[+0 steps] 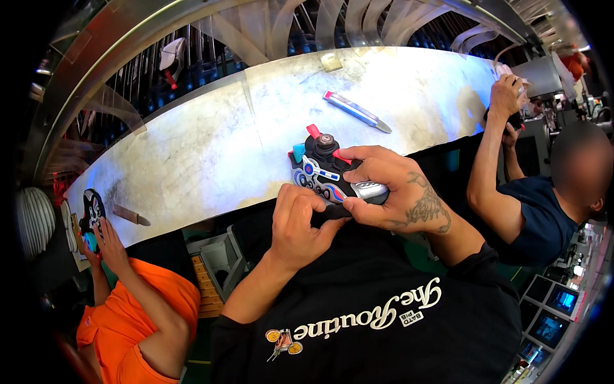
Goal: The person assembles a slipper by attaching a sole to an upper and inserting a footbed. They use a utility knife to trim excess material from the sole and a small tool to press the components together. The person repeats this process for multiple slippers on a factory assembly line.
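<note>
A small child's shoe (320, 174), black and grey with blue, red and silver trim like a toy locomotive, is held over the near edge of the worktable (211, 150). Red tabs and a dark round piece stick up from its top. My right hand (400, 189) grips the silver end, thumb low and fingers over the upper. My left hand (297, 224) closes on the lower edge nearest me, its fingertips partly hidden. Beyond the shoe, a silver knife with a red end (357, 112) lies on the table.
At left, a person in orange (147, 320) handles a dark shoe (93, 208) beside a brown-handled blade (131, 214). At right, a person in a dark shirt (534, 208) works with raised arms. Clear curved strips (364, 25) hang along the far edge, near a small yellowish block (331, 61).
</note>
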Action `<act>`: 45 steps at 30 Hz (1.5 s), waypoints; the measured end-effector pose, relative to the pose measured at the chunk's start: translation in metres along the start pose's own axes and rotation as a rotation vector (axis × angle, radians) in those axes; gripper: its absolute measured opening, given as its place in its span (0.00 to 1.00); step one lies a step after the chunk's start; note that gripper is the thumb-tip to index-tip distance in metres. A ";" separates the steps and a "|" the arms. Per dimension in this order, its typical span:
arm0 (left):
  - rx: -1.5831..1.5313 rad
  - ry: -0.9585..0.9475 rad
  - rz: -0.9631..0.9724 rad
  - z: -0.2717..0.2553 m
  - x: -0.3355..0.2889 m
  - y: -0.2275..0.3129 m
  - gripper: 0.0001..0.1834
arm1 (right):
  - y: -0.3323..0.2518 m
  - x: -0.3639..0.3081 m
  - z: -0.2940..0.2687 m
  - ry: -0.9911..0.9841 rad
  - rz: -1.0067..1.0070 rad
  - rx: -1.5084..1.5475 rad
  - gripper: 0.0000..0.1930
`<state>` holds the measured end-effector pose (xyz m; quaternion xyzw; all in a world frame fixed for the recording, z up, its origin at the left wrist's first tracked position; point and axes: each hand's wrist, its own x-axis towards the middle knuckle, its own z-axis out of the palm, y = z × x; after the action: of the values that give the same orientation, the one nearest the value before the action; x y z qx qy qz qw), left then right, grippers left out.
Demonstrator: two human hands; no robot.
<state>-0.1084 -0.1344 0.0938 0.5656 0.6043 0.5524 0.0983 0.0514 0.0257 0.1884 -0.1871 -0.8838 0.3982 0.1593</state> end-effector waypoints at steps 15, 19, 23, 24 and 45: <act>0.243 -0.077 0.040 -0.012 0.024 -0.003 0.33 | 0.004 -0.001 -0.005 -0.064 -0.103 -0.047 0.20; 0.136 -0.049 0.088 0.005 0.032 -0.025 0.52 | 0.000 0.000 -0.016 -0.141 -0.091 -0.070 0.29; 0.159 0.011 0.067 0.036 0.014 -0.025 0.53 | -0.010 -0.010 -0.017 -0.121 0.172 -0.362 0.47; 0.207 0.022 0.065 0.036 0.009 -0.023 0.54 | -0.005 -0.013 -0.016 -0.181 0.213 -0.451 0.46; 0.005 0.005 -0.213 0.006 -0.003 -0.023 0.58 | 0.007 0.000 -0.014 -0.015 -0.169 -0.118 0.39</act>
<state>-0.1162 -0.1273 0.0722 0.4969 0.6626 0.5390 0.1536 0.0582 0.0389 0.1917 -0.1180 -0.9196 0.3318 0.1744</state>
